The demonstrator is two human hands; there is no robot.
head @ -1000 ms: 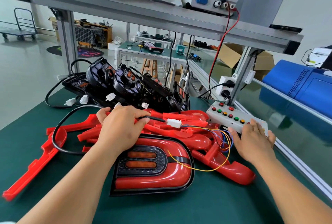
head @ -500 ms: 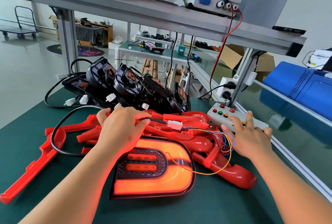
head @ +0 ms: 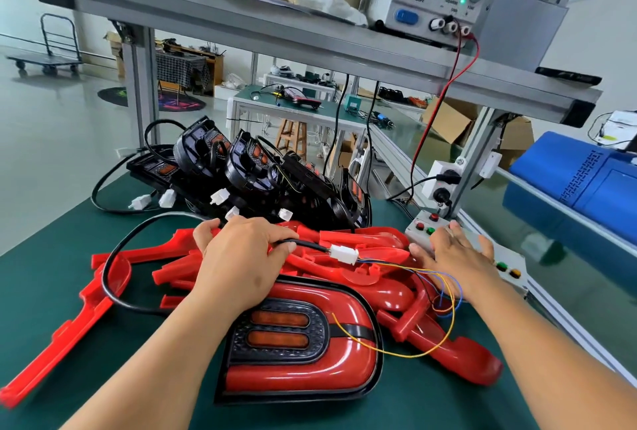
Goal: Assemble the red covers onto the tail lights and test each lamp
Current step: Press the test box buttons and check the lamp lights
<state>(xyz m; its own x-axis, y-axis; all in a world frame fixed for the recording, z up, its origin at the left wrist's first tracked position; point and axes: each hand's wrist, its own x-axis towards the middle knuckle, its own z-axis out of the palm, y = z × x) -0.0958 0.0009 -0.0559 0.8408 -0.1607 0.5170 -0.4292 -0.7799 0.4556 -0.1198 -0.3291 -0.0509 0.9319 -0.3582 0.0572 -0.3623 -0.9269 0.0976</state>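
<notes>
1. Nearest, the tail light (head: 310, 371) lies face up on the green bench (head: 44, 278); its long axis runs left to right, rounded end pointing right; the cover is glossy red plastic around a black honeycomb inset with two amber oblong lenses, unlit.
2. The left grip (head: 238, 257) rests at its far left edge, fingers curled round the black cable (head: 113, 257) just short of the white connector (head: 343, 253); thin wires (head: 382, 261) trail off rightward.
3. The right grip (head: 451, 257) lies spread, fingers straight, on the grey button box (head: 517, 257).
4. Between them loose red covers (head: 365, 238) are heaped; smooth, curved mouldings.
5. Behind, black housings (head: 241, 167) stand on edge in a row; above, on the shelf (head: 241, 26), a power supply (head: 434, 5) shows a green light.
</notes>
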